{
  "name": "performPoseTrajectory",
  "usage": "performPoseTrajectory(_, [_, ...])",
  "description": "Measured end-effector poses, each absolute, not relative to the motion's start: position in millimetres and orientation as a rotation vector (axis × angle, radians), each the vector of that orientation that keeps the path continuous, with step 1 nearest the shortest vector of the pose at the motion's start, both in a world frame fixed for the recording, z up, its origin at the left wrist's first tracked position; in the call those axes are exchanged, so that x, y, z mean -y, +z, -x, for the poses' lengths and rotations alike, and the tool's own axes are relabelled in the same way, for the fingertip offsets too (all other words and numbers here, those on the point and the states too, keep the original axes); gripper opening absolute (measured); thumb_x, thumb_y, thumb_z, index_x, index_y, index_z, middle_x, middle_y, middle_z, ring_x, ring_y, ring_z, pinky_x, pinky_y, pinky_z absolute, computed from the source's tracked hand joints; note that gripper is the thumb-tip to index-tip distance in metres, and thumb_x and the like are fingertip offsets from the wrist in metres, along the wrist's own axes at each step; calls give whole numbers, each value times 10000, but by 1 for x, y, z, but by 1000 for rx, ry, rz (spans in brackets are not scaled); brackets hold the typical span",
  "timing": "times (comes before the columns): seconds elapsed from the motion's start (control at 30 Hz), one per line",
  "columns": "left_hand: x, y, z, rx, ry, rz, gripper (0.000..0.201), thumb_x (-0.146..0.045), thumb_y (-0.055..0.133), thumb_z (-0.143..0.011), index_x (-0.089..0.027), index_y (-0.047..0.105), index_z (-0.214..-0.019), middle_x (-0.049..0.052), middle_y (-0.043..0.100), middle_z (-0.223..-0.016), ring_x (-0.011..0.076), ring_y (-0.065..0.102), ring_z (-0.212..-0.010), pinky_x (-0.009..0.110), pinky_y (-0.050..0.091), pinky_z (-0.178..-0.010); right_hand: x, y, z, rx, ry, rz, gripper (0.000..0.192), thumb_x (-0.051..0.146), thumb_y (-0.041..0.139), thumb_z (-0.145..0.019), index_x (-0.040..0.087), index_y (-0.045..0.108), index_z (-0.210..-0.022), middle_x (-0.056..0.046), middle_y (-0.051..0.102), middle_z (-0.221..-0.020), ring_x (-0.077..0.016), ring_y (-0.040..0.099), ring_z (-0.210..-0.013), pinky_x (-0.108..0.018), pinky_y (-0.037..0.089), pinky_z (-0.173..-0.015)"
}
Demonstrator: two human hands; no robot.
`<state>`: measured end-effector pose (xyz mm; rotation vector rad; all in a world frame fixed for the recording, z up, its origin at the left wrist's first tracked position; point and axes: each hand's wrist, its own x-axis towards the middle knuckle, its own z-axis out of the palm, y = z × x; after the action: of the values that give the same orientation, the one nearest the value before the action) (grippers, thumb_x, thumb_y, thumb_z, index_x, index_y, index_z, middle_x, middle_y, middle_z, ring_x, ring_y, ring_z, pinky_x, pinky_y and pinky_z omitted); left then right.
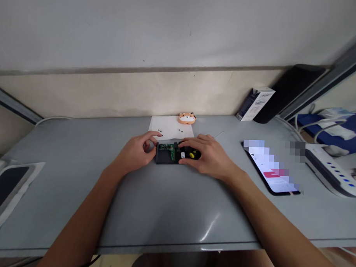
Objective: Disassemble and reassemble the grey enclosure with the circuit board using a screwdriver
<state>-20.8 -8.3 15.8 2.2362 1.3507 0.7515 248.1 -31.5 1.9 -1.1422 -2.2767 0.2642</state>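
Observation:
An opened black electronic device (167, 156) lies on the grey desk, its green circuit board (173, 153) exposed. A black inner part with a yellow round piece (191, 155) fills its right half. My right hand (208, 153) grips that right half from above, fingers on the far side and thumb on the near side. At the left end, my left hand (141, 149) holds the device's edge between thumb and curled fingers, with the index finger stretched over the paper. Several tiny dark screws (180, 130) rest on a white sheet of paper (169, 123) just behind.
An orange animal-faced case (187, 118) sits on the paper's back corner. To the right are a lit phone (273, 172), a white power strip (334, 170), a carton (255, 104) and a black cylinder (287, 92). A dark flat panel on white wrapping (9, 190) lies far left.

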Motion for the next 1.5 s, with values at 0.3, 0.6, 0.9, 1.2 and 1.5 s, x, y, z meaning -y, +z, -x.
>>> performPoseTrajectory(0.3, [9,19,23,-1418,672,-2331,427,-225,538,-843,-237,670,-1249,6,731,-918,137,540,-622,270,481,-657,37,13,-253,2234,237,1080,394,420,750,-926,298,706,-1298,-115,669,-1460,-322,666,-1262,-510,526,-1016])
performPoseTrajectory(0.6, [22,15,-5,-1245,741,-2522,382,-295,607,-959,-223,633,-1333,94,718,-1308,298,631,-1240,465,440,-1129,17,75,-242,1270,223,948,565,539,327,-1099,229,660,-764,-21,611,-664,-153,594,-595,-327,465,-587])
performPoseTrajectory(0.9, [23,4,-17,-1247,504,-2412,552,-397,735,-932,-290,576,-1450,52,716,-1395,308,637,-1269,511,292,-1216,2,9,-239,1265,381,1385,512,692,472,-1003,237,568,-791,31,550,-634,-146,569,-588,-303,450,-589])
performPoseTrajectory(1.2, [24,10,-15,-1232,503,-2381,565,-424,773,-914,-300,584,-1431,43,746,-1319,296,663,-1206,519,282,-1197,2,11,-237,1253,475,1404,491,681,535,-980,221,623,-834,26,607,-636,-130,576,-556,-277,444,-547])
performPoseTrajectory(1.5, [24,8,-13,-1245,524,-2379,546,-460,762,-919,-326,597,-1422,27,739,-1331,297,653,-1222,519,280,-1208,3,20,-231,1067,600,1299,507,693,563,-950,222,603,-768,28,586,-617,-124,601,-549,-246,444,-501])
